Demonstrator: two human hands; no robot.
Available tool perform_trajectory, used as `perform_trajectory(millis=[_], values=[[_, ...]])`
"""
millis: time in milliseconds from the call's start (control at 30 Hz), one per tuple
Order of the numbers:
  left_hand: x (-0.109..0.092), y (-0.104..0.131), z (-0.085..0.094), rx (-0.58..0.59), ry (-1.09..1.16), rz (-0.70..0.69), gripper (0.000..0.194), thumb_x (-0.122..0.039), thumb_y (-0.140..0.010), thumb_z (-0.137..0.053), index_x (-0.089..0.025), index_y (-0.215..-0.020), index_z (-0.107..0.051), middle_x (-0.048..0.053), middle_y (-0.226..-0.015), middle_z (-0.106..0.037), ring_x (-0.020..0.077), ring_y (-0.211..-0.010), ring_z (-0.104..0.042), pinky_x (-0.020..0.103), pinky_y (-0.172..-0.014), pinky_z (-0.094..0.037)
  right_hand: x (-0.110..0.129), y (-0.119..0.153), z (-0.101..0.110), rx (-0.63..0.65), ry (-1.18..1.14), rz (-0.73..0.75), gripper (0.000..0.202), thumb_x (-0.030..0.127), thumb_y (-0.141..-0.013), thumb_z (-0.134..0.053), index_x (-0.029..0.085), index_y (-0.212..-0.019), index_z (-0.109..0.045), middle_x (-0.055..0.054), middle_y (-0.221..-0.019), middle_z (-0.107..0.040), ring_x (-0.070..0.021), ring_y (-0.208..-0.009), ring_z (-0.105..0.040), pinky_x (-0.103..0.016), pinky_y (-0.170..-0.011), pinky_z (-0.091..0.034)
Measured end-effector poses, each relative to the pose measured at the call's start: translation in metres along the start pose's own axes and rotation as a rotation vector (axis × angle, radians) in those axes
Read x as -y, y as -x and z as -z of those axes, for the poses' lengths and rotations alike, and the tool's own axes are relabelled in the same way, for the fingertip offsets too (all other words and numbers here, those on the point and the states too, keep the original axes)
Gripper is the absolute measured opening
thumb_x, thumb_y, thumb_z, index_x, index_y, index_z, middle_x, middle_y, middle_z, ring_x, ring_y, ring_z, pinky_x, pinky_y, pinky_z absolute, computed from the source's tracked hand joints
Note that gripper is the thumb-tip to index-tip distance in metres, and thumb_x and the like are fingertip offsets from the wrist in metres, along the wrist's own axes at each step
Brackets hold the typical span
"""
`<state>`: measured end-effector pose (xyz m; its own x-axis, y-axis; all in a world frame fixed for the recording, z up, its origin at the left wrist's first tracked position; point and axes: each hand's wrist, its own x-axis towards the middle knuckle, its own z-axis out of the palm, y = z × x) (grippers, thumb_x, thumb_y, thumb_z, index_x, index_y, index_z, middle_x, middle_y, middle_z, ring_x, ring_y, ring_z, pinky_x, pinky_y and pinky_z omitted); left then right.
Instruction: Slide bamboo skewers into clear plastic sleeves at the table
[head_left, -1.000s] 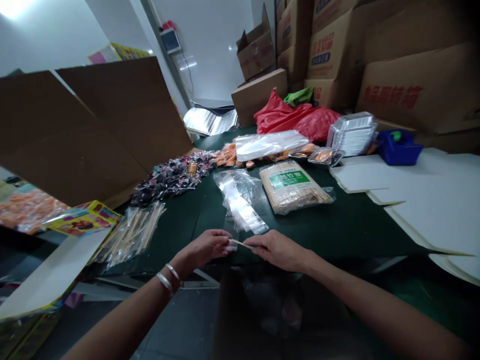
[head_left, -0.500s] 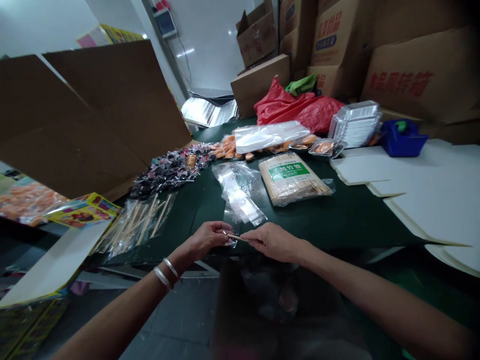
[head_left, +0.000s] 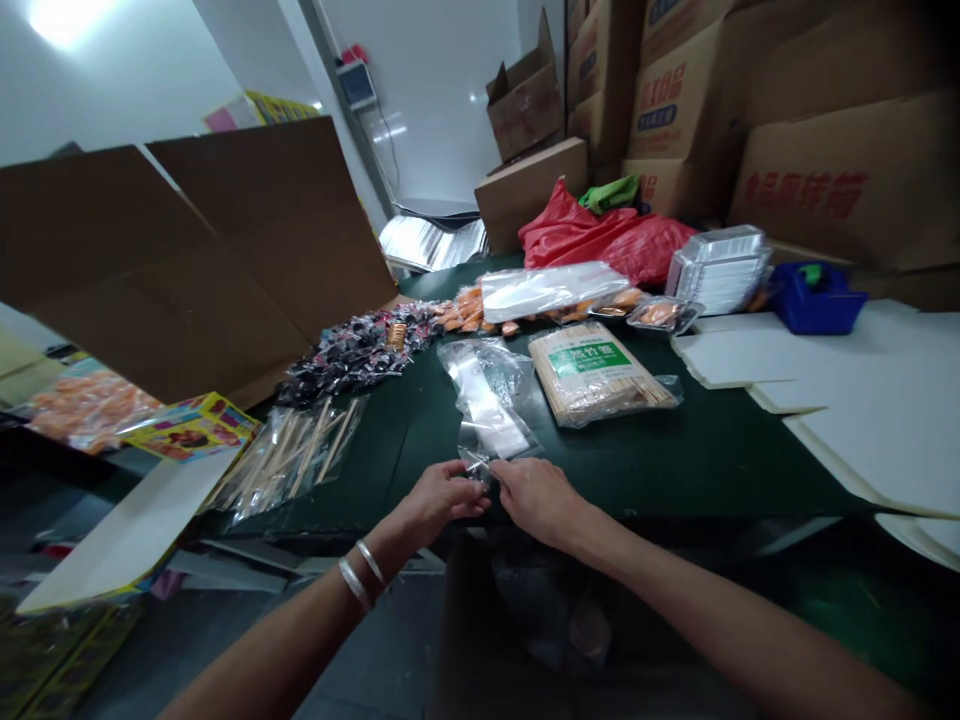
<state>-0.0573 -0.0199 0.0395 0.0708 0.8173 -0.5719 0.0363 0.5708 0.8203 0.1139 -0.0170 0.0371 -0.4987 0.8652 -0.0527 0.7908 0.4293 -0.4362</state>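
My left hand (head_left: 448, 494), with two silver bangles at the wrist, is closed on a small clear plastic bag (head_left: 475, 464) at the table's front edge. Close beside it, my right hand (head_left: 534, 492) is pinched at the bag's right side; any stick between its fingers is hard to make out. Flat clear bags (head_left: 487, 395) lie just beyond the hands. A pack of wooden sticks (head_left: 596, 375) with a green label sits behind my right hand. Bagged sticks (head_left: 300, 450) are spread to the left.
Dark wrapped packets (head_left: 352, 355) and orange packets (head_left: 466, 308) are heaped farther back. A blue tape dispenser (head_left: 817, 300) and white sheets (head_left: 885, 400) are at the right. An open cardboard box (head_left: 247, 260) stands at the left; a red bag (head_left: 600, 235) lies at the back.
The view has tilted, so the scene sits lower and slightly right. My hands have come closer together, and the stick that showed between them is no longer clearly visible.
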Motion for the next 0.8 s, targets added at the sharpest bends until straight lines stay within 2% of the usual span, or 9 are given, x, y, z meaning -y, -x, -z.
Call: perform_trajectory(millis=[100,200,333,400,500,633,700,800], values=[[0.004,0.005,-0.014,-0.028,-0.007,-0.008,0.026,-0.015,-0.061,-0.074,-0.011,-0.080,-0.055,0.003,-0.068,-0.065,0.0114,-0.056,-0.063,0.023,-0.058,-0.051,0.009,-0.007,0.002,-0.024,-0.061,-0.083,0.029,0.018,-0.084,-0.046,0.016,-0.111,-0.056,-0.014,-0.088,-0.069,-0.0278,-0.080,-0.066,-0.032,-0.064,-0.042],[0.012,0.009,-0.029,-0.004,-0.023,-0.016,0.023,-0.016,-0.062,-0.072,-0.013,-0.074,-0.053,0.002,-0.062,-0.063,0.0114,-0.051,-0.061,0.023,-0.052,-0.049,0.009,-0.011,0.003,-0.084,-0.134,-0.163,0.032,0.016,-0.081,-0.050,0.012,-0.112,-0.054,-0.016,-0.089,-0.069,-0.0284,-0.083,-0.065,-0.032,-0.066,-0.043],[0.017,0.013,-0.046,0.090,0.172,-0.008,0.018,-0.014,-0.064,-0.070,-0.012,-0.075,-0.056,0.002,-0.059,-0.062,0.0090,-0.049,-0.058,0.020,-0.050,-0.048,-0.004,-0.001,0.004,-0.153,-0.440,-0.210,0.030,0.020,-0.079,-0.055,0.015,-0.109,-0.057,-0.010,-0.087,-0.068,-0.0207,-0.076,-0.064,-0.028,-0.065,-0.044],[0.016,0.015,-0.053,0.132,0.339,-0.013,0.015,-0.012,-0.067,-0.068,-0.011,-0.077,-0.057,0.002,-0.063,-0.063,0.0079,-0.052,-0.058,0.018,-0.053,-0.048,-0.010,0.009,0.009,-0.280,-0.609,-0.244,0.032,0.023,-0.078,-0.057,0.015,-0.108,-0.059,-0.009,-0.095,-0.067,-0.0174,-0.075,-0.062,-0.027,-0.067,-0.046],[0.013,0.021,-0.066,0.176,0.514,-0.035,0.011,-0.013,-0.071,-0.067,-0.010,-0.078,-0.059,0.003,-0.068,-0.064,0.0072,-0.058,-0.060,0.017,-0.058,-0.050,-0.010,0.015,0.021,-0.600,-0.732,-0.270,0.025,0.028,-0.077,-0.057,0.015,-0.098,-0.063,-0.008,-0.096,-0.067,-0.0173,-0.077,-0.061,-0.028,-0.071,-0.047],[0.019,0.037,-0.087,0.228,0.452,-0.059,0.018,-0.019,-0.066,-0.071,-0.013,-0.073,-0.055,0.001,-0.065,-0.061,0.0096,-0.056,-0.059,0.021,-0.056,-0.049,-0.004,-0.012,0.039,-1.029,-0.592,-0.183,0.018,0.026,-0.082,-0.049,0.016,-0.086,-0.063,-0.006,-0.082,-0.067,-0.0189,-0.078,-0.060,-0.031,-0.077,-0.045],[0.024,0.048,-0.090,0.206,0.378,-0.089,0.023,-0.021,-0.063,-0.072,-0.016,-0.074,-0.052,0.000,-0.066,-0.061,0.0116,-0.059,-0.059,0.025,-0.058,-0.050,-0.003,-0.034,0.046,-1.097,-0.522,-0.137,0.018,0.023,-0.083,-0.046,0.016,-0.084,-0.063,-0.007,-0.083,-0.066,-0.0194,-0.079,-0.059,-0.032,-0.079,-0.044],[0.023,0.063,-0.074,0.140,0.234,-0.110,0.024,-0.020,-0.060,-0.069,-0.017,-0.076,-0.051,0.000,-0.068,-0.062,0.0113,-0.059,-0.058,0.026,-0.060,-0.049,0.000,-0.060,0.052,-1.031,-0.556,-0.051,0.017,0.021,-0.081,-0.047,0.016,-0.079,-0.063,-0.007,-0.079,-0.065,-0.0192,-0.075,-0.057,-0.032,-0.076,-0.044]])
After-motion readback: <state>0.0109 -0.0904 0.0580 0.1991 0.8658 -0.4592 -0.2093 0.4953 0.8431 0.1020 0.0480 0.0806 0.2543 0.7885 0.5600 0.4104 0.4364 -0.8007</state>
